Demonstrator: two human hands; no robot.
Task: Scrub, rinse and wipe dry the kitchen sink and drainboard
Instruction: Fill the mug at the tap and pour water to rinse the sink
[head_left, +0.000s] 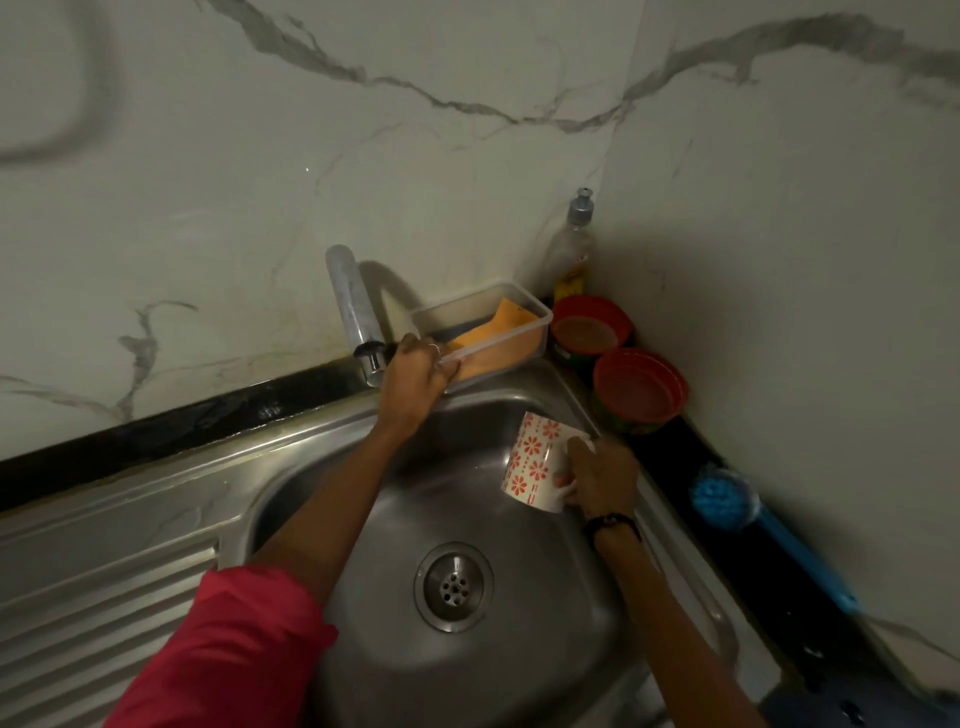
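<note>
The steel sink (524, 654) fills the lower middle, with its drain (453, 586) in the bowl and the ribbed drainboard (93, 597) to the left. My left hand (413, 376) grips the near corner of a clear plastic tub (540, 314) at the sink's back rim; the tub holds an orange cloth (506, 319). My right hand (602, 475) holds a white mug with red flowers (537, 462), tilted over the right side of the bowl.
A chrome tap (350, 306) stands behind my left hand. A dish soap bottle (571, 249) and two red bowls (589, 325) (639, 387) crowd the back right corner. A blue brush (727, 499) lies on the black counter (156, 431) strip at the right.
</note>
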